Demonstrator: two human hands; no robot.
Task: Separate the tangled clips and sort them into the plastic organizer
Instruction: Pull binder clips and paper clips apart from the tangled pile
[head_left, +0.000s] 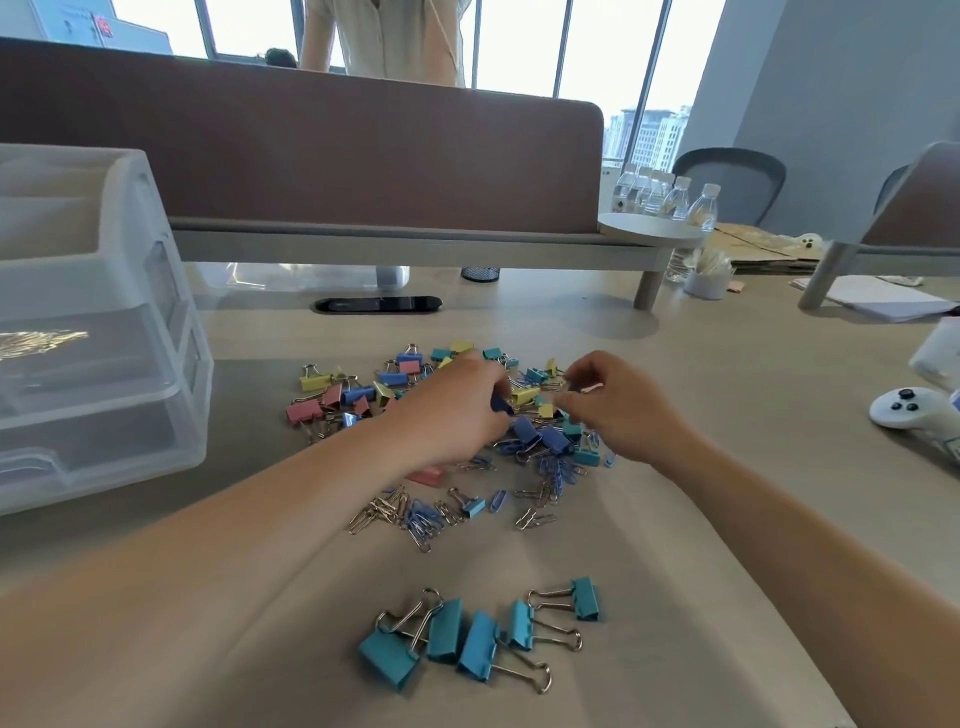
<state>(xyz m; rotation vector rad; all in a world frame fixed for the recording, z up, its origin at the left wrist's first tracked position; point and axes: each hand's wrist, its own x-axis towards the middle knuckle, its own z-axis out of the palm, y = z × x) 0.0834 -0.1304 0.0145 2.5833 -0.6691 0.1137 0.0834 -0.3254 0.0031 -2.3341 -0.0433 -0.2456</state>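
**Sorting at an early stage.** The left hand (457, 410) is curled round a dark blue clip (500, 404) in the middle of the mixed heap (358, 395). The right hand (621, 415) is held over the heap with fingertips drawn together; whether anything is pinched cannot be told. Binder and paper clips are spread on the surface (701, 467), apart from the plastic organizer (119, 364) at left. Five teal binder clips (467, 636) lie grouped nearest the viewer. Something gold-coloured (41, 338) is seen through one drawer. Most clips are judged still unsorted.
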